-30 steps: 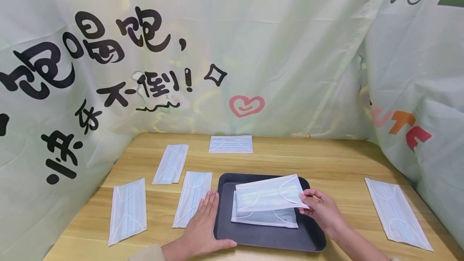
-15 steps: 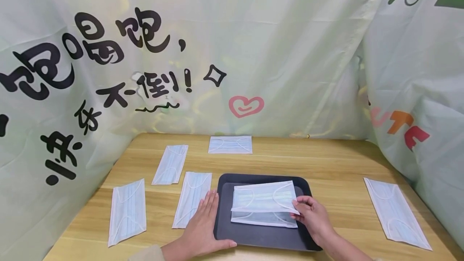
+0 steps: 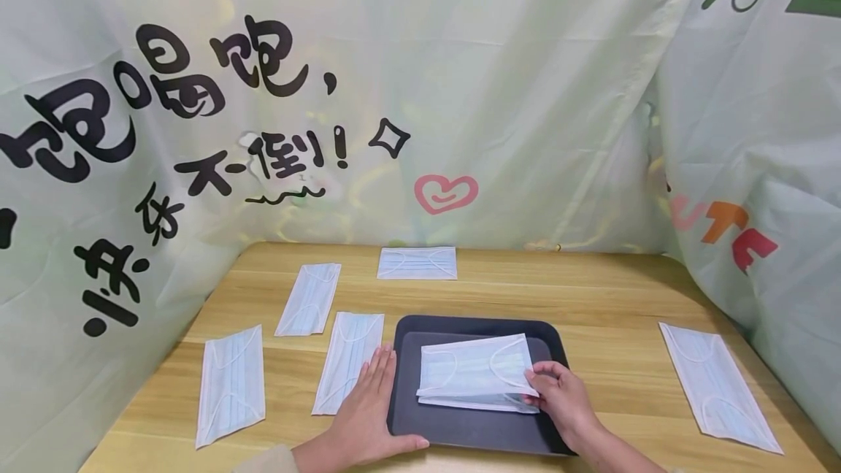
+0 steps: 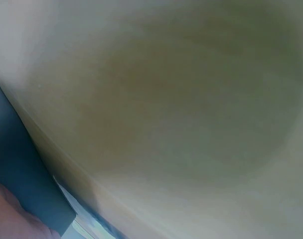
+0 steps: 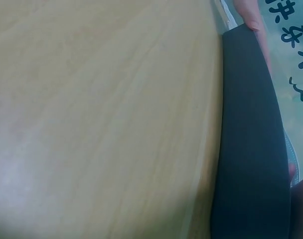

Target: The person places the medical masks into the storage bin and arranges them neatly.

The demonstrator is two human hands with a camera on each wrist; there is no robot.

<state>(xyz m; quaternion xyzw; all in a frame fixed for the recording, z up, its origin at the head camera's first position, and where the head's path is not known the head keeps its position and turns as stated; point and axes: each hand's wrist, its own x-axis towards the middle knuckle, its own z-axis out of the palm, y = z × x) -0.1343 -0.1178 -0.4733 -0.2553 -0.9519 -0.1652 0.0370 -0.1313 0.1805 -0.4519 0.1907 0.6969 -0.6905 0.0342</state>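
Our right hand [image 3: 565, 396] pinches the right-hand corner of a pale-blue rectangular pleated mask [image 3: 469, 367], which lies between our hands, over another mask [image 3: 463, 402] in the dark-grey rectangular tray [image 3: 486, 433]. Our left hand [image 3: 366, 412], straight-fingered with thumb spread, touches the tray's left side, 1 similar mask [image 3: 348, 356] near it on the wood-grain counter [image 3: 624, 298].

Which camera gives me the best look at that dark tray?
The head view: the dark tray shows nearly whole, inside and rim. Both wrist views catch only part of its outer wall, cut off by the frame.
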